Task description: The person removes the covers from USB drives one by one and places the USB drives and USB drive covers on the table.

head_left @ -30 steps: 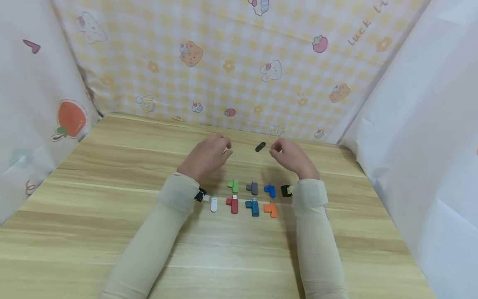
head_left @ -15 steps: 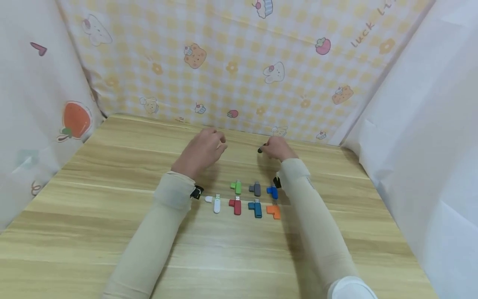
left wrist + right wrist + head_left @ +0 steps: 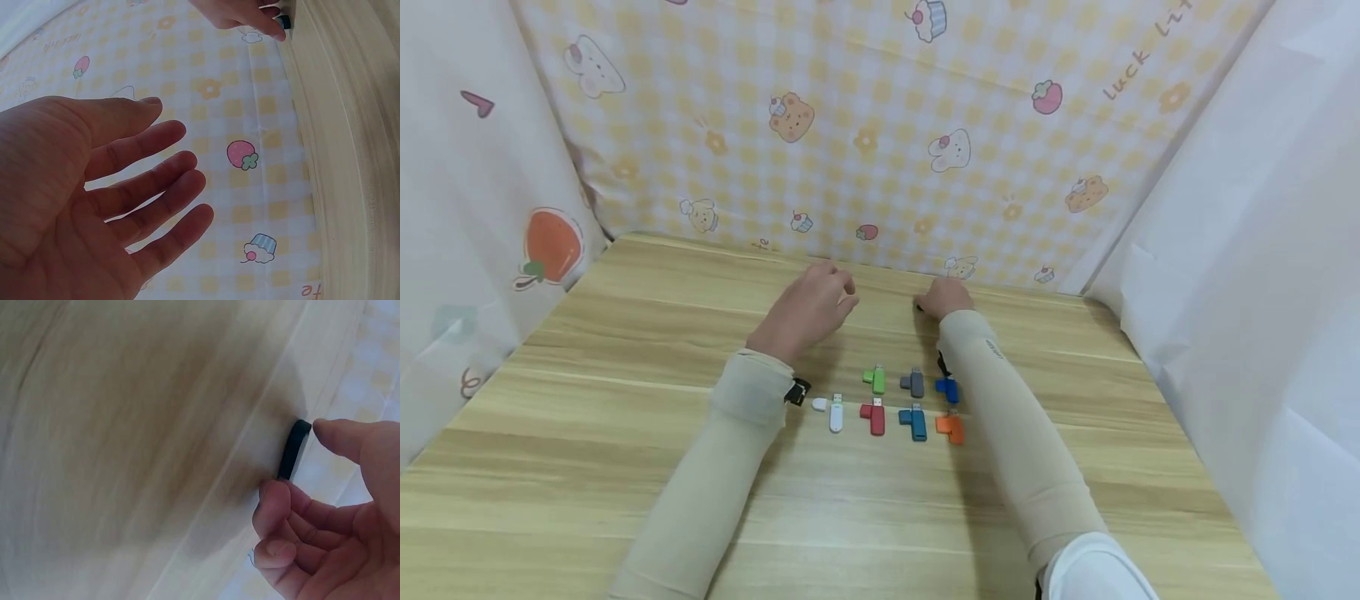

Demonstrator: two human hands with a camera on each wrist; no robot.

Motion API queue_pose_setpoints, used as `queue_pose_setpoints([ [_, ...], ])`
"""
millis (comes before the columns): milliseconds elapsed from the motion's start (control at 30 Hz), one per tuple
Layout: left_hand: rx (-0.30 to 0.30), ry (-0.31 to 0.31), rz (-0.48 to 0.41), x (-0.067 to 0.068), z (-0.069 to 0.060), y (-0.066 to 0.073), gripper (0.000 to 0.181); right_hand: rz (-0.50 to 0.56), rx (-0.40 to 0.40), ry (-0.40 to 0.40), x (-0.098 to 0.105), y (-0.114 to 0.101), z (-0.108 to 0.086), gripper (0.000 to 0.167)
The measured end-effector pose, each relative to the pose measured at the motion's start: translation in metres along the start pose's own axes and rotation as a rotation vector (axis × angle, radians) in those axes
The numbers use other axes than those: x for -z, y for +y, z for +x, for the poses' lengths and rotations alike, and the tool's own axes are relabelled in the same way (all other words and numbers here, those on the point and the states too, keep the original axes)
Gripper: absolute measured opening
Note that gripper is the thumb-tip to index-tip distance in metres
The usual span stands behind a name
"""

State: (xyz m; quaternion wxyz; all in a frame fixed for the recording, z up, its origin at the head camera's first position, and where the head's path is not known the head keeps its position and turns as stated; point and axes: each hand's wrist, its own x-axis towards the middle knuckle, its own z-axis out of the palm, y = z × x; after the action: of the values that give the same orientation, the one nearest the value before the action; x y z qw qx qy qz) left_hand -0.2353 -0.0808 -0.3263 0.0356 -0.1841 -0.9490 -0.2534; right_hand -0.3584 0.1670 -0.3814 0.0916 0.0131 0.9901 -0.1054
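Observation:
My right hand (image 3: 946,298) is at the back of the table with a small black USB stick (image 3: 292,450) between thumb and fingers. In the right wrist view the thumb tip meets one end and the index finger the other; in the head view the hand covers most of the stick. My left hand (image 3: 808,307) hovers at the back, left of the right one. Its fingers (image 3: 181,231) are spread and loosely bent, with nothing in them.
Two rows of USB sticks lie in front: green (image 3: 878,380), grey (image 3: 916,383), blue (image 3: 951,389), white (image 3: 837,417), red (image 3: 877,418), teal (image 3: 918,423) and orange (image 3: 955,429). A white cap (image 3: 819,404) lies beside the white one. A checkered curtain (image 3: 865,183) borders the table's back.
My right hand has moved left onto the black USB stick, which was lying apart from it a second ago. My left hand has drifted slightly left.

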Motion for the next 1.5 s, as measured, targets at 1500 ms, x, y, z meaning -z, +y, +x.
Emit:
queue_pose_setpoints([
  [1500, -0.015, 0.034, 0.003, 0.001, 0.000, 0.006, 0.045, 0.067, 0.432, 0.253, 0.030, -0.031, -0.105, 0.017],
])
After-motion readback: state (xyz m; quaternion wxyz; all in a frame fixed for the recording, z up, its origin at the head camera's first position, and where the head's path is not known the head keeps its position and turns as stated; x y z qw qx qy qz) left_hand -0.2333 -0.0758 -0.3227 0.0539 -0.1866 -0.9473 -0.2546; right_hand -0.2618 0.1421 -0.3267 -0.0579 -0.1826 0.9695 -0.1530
